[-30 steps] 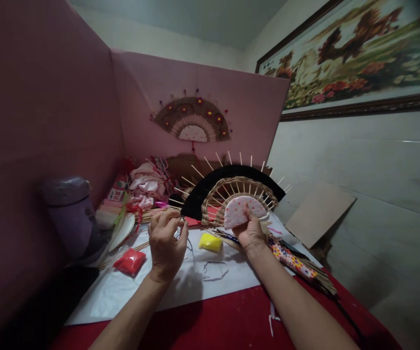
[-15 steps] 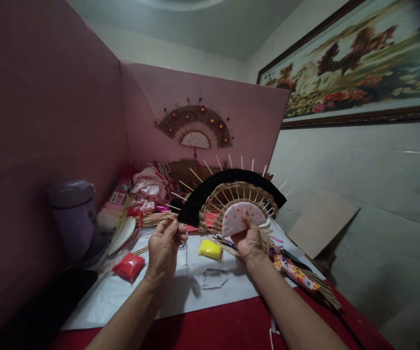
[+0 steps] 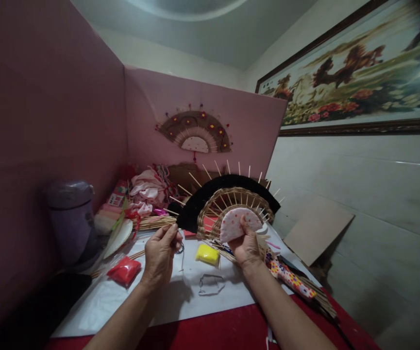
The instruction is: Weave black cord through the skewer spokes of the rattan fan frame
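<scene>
A handmade fan (image 3: 231,204) is held up over the table, with a black outer band (image 3: 198,201), a woven straw inner band and thin sticks poking out past its rim. My right hand (image 3: 246,245) grips its white, red-dotted half-round base (image 3: 237,224), thumb in front and the other fingers hidden behind. The fingertips of my left hand (image 3: 162,250) are pinched together at the lower left corner of the black band. Below the fan, a yellow packet (image 3: 207,254) lies on the white sheet.
On the white sheet (image 3: 180,308) are a red packet (image 3: 124,271) and a bent clear strip (image 3: 210,285). A purple lidded container (image 3: 72,223) stands left. Pink cloth (image 3: 148,187) is heaped behind. A flower-patterned item (image 3: 292,277) lies right. A finished fan (image 3: 195,129) hangs on the pink panel.
The view has shifted slightly, so the table things sit a little further left. Both hands keep their hold on the fan, which has barely moved.
</scene>
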### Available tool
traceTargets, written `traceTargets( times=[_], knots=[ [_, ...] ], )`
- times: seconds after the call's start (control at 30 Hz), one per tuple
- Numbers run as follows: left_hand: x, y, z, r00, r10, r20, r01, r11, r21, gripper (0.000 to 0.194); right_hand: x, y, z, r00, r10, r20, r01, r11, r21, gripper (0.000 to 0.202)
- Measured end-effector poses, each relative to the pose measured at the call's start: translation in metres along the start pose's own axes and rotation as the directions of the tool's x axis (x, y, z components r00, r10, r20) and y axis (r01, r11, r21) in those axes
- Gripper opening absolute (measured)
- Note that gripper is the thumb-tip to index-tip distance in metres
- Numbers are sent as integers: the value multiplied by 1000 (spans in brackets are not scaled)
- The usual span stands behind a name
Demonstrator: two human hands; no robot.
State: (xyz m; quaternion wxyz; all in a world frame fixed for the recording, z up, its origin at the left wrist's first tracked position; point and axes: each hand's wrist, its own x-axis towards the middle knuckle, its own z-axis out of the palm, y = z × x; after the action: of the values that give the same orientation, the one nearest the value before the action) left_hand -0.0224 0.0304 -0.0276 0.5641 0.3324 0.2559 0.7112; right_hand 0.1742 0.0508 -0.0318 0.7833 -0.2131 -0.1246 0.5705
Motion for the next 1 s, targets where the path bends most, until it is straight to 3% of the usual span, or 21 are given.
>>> traceTargets(
  times=[0.3,0.67,1.0],
  knots=[
    [-3,-1,2,997,-52,-52,51,999,-20,26,-1,1,-2,999,18,38,-18,1000,-7,31],
    [-3,2,2,1000,6,-9,-6,998,-57,25,-6,4,1,997,37,74,-34,999,-34,31],
    [-1,-1,2,997,-64,-50,60,996,-72,30,-4,6,-2,999,31,13,-30,998,-47,32]
  ],
)
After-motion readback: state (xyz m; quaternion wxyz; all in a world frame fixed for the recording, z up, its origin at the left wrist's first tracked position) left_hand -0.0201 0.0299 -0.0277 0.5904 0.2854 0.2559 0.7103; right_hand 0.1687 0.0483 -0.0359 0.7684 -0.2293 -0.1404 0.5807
